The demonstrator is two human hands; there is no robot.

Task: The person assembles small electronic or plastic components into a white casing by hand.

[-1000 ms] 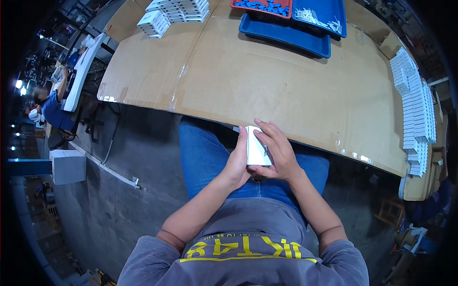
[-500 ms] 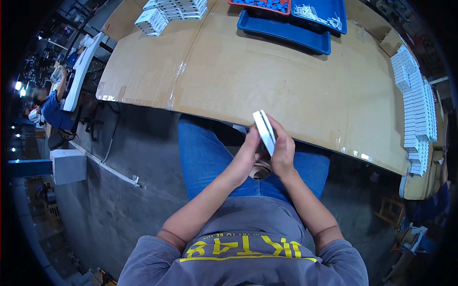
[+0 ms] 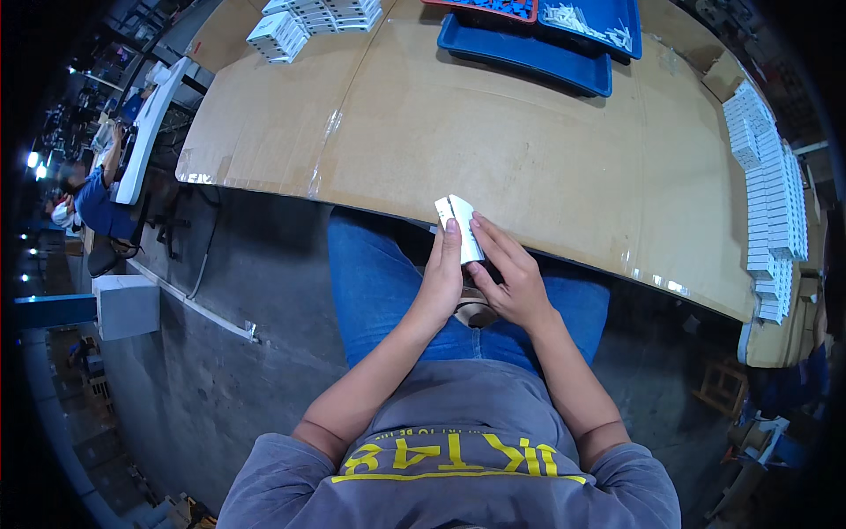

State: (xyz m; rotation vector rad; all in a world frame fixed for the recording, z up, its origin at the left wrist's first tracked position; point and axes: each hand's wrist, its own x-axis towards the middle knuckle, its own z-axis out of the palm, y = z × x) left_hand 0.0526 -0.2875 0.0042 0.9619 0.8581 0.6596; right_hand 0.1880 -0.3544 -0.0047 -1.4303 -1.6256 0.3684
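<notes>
A small white box-like plastic piece [image 3: 462, 220] with a dark seam along one side is held over my lap, just at the table's front edge. My left hand [image 3: 441, 280] is closed on its left side, the thumb lying against it. My right hand [image 3: 518, 280] grips it from the right, fingers on its upper face and thumb at its lower edge. Part of the piece is hidden behind my fingers, so its exact kind does not show.
The cardboard-covered table [image 3: 458, 132] bears stacked white pieces [image 3: 278, 37] at the far left and long rows of them [image 3: 768, 194] at right. Farther back are an unfilled blue tray [image 3: 529, 57], a red tray of blue parts [image 3: 493, 7] and a blue tray of white sticks [image 3: 586, 26].
Both hands have shifted slightly left with the white piece. It has turned so a broad face now shows, and my right fingers have moved onto that face.
</notes>
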